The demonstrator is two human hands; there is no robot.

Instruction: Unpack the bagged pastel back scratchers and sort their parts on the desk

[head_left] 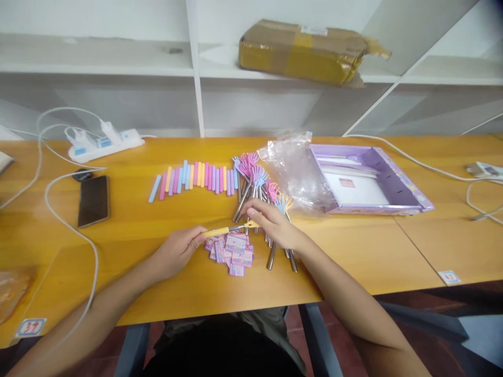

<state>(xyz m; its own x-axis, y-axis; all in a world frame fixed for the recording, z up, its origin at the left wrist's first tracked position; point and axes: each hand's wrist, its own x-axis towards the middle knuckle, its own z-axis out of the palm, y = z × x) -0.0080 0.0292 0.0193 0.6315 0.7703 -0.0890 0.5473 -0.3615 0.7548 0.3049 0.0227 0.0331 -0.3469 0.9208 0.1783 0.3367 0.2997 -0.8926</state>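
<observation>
I have my left hand (183, 248) closed on a yellow back scratcher (217, 232), my right hand (274, 224) at its claw end, grip unclear. Cards (236, 244) lie heaped on the bench (373, 246) below. Beyond, I see coloured tubes (199, 174) in a row, other scratchers (258, 177) beside them, a plastic bag (304, 175) and a purple box (404, 180).

The table (149, 298) is yellow-brown wood. On its left side lie a white plug strip (104, 152) and a dark phone (93, 201). A wavy row of bright tubes (196, 174) lies near the middle. Close by are a heap of little cards (236, 244), shiny sticks with tiny hands (259, 178), a clear bag (294, 173) and an open purple box (406, 186).
</observation>
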